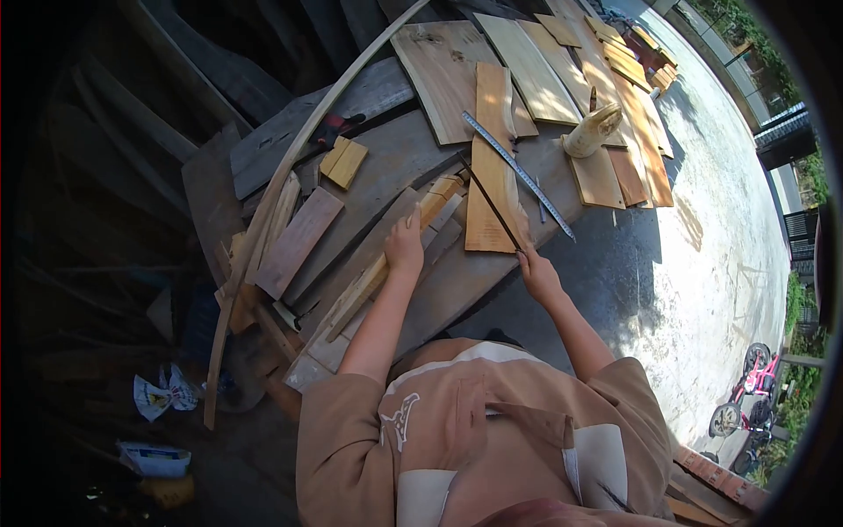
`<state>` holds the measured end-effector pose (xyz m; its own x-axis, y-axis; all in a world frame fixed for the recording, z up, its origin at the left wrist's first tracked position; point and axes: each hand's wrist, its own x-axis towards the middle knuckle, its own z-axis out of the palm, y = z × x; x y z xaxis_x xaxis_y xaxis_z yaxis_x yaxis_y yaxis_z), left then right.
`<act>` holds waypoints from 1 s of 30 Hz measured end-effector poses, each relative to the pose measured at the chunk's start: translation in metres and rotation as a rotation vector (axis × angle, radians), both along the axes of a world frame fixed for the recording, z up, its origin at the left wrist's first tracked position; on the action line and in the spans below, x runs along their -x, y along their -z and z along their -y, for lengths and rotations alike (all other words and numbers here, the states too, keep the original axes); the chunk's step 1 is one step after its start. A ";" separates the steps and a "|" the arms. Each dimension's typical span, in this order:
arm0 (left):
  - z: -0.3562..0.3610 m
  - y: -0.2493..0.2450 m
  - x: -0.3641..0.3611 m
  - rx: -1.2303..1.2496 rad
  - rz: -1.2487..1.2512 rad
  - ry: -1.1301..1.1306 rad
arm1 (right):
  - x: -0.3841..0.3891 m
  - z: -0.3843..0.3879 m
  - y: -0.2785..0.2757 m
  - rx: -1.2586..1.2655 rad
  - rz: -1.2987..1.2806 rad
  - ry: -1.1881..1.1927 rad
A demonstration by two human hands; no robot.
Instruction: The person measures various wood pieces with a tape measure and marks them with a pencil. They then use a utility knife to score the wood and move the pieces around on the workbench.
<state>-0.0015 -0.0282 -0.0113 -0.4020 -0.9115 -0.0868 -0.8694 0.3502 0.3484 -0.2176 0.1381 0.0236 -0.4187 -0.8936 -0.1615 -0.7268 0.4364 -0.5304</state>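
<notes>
My left hand (405, 244) is closed over a long narrow wooden block (438, 198) on the workbench, its fingers bent across the top. In my right hand (539, 272), at the bench's near edge, is the end of a long, thin, dark blade-like strip (488, 201). The strip slants up and left across a pale wooden board (486, 230), with its far tip close to the block's end. A steel ruler (518, 174) lies diagonally over the same board. Beside my left hand, a flat offcut (301, 239) rests on the bench.
Several planks (527, 70) cover the bench's far side, with a pale wooden stump (594, 130) among them. Yellowish blocks (343, 163) and a red-and-black tool (336, 129) lie further left. A long curved wooden strip (275, 198) crosses the left side. A pink bicycle (746, 386) stands outside.
</notes>
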 end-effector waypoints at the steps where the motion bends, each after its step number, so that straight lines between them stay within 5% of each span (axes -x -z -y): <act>1: -0.002 0.001 0.002 -0.003 0.001 0.014 | -0.002 0.007 0.001 0.031 0.012 -0.008; 10: -0.006 0.005 0.023 -0.005 0.047 0.027 | -0.021 0.078 0.009 0.095 0.107 -0.169; 12: 0.000 0.012 0.029 0.156 0.022 0.037 | -0.021 0.091 0.029 0.113 0.133 -0.219; 20: 0.006 0.030 0.038 0.124 0.095 0.096 | -0.028 0.122 0.054 -0.001 -0.144 -0.352; 30: 0.005 0.036 0.041 0.150 0.186 0.100 | -0.027 0.123 0.059 -0.017 -0.019 -0.313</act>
<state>-0.0423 -0.0336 -0.0473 -0.4801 -0.8765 -0.0346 -0.8724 0.4729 0.1233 -0.1904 0.0154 -0.0357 -0.1263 -0.9770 -0.1721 -0.8370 0.1980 -0.5101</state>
